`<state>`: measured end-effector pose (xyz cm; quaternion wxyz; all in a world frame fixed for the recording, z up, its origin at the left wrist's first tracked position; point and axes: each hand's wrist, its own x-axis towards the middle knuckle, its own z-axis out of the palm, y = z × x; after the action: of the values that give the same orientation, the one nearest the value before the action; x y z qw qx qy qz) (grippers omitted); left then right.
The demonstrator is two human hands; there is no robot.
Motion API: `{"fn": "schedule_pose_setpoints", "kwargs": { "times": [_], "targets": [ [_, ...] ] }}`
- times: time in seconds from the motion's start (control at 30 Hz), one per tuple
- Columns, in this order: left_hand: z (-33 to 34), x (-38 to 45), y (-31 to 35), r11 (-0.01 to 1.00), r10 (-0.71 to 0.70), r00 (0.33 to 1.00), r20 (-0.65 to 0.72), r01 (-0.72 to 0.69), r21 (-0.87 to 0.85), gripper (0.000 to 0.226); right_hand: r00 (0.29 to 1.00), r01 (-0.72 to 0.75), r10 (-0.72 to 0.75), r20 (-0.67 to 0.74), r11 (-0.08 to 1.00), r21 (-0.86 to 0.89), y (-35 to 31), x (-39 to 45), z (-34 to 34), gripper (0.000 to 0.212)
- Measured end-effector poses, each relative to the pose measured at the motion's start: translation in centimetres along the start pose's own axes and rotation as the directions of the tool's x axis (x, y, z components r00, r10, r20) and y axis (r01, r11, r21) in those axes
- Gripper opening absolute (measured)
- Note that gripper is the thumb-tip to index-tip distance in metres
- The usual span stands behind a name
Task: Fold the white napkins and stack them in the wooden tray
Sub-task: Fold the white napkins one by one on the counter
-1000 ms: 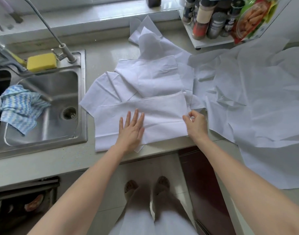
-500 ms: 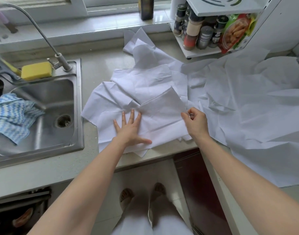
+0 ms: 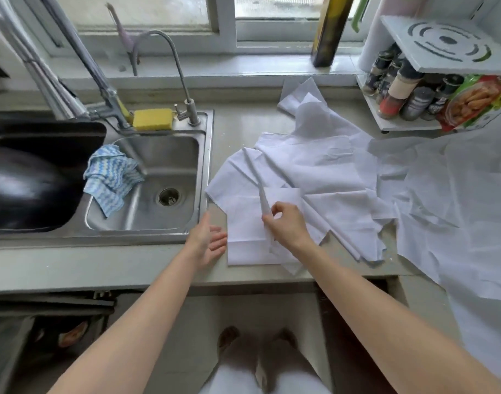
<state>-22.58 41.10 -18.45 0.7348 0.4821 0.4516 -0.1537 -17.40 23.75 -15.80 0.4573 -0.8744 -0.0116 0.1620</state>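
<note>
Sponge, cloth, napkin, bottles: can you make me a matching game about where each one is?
Things:
1. sponge
2. blue cloth
3. napkin
4. spice bottles

Places:
A. on the white rack at the right
B. hanging into the sink
C. on the sink's back rim, by the tap
D. on the counter, pinched by the right hand

Pairs: 1-C, 2-B, 3-D, 4-A
</note>
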Motion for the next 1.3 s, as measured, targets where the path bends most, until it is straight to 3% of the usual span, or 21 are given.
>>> {"fn": "schedule_pose_setpoints", "kwargs": {
  "times": [0.17,0.43,0.6,0.77,0.87,0.97,1.07,1.13,1.23,1.3],
  "targets": [
    [-0.5,0.4,-0.3,0.994,-0.023,0.998,0.054,0.017,0.112,0.079,1.0,-0.018,0.017,-0.006,0.959,-0.283,0.9,-0.1,5.0,0.01],
    [-0.6,1.0,-0.5,0.995,-0.03,0.997,0.064,0.024,0.099,0.076,0.995,0.06,-0.081,-0.061,0.957,-0.284,1.3,-0.4,7.6,0.012],
    [0.0,1.0,-0.7,0.993,0.001,0.997,0.071,-0.01,0.122,0.052,0.992,0.124,-0.12,0.029,0.976,-0.181,1.9,-0.4,7.4,0.016],
    [0.7,1.2,-1.5,0.952,0.11,0.99,0.086,-0.13,0.277,0.017,0.976,0.178,-0.153,0.157,0.971,-0.159,2.8,-0.9,5.5,0.021],
    [1.0,1.5,-2.0,0.848,0.228,0.974,0.01,-0.203,0.489,0.018,0.987,0.161,-0.163,0.012,0.956,-0.244,4.1,-1.2,3.7,0.023],
    [1.5,0.9,-2.1,0.703,0.33,0.944,0.004,-0.248,0.667,0.012,0.975,-0.005,-0.061,-0.214,0.956,-0.294,5.5,-0.5,1.2,0.03],
    [1.5,0.8,-2.3,0.57,0.392,0.919,0.046,-0.282,0.772,0.008,0.957,-0.204,0.16,-0.242,0.964,-0.169,5.9,0.8,-0.8,0.044],
    [1.4,0.6,-2.3,0.539,0.424,0.904,0.06,-0.304,0.785,0.01,0.94,-0.308,0.31,-0.14,0.951,0.034,5.7,1.6,-1.7,0.042],
    [1.2,0.1,-1.5,0.579,0.495,0.868,0.032,-0.358,0.732,0.017,0.935,-0.353,0.351,0.051,0.905,0.24,5.5,1.6,-2.6,0.013],
    [1.4,-0.3,-0.1,0.521,0.612,0.791,0.028,-0.429,0.738,0.019,0.931,-0.365,0.35,0.102,0.884,0.294,5.3,1.0,-2.8,0.011]
  ]
}}
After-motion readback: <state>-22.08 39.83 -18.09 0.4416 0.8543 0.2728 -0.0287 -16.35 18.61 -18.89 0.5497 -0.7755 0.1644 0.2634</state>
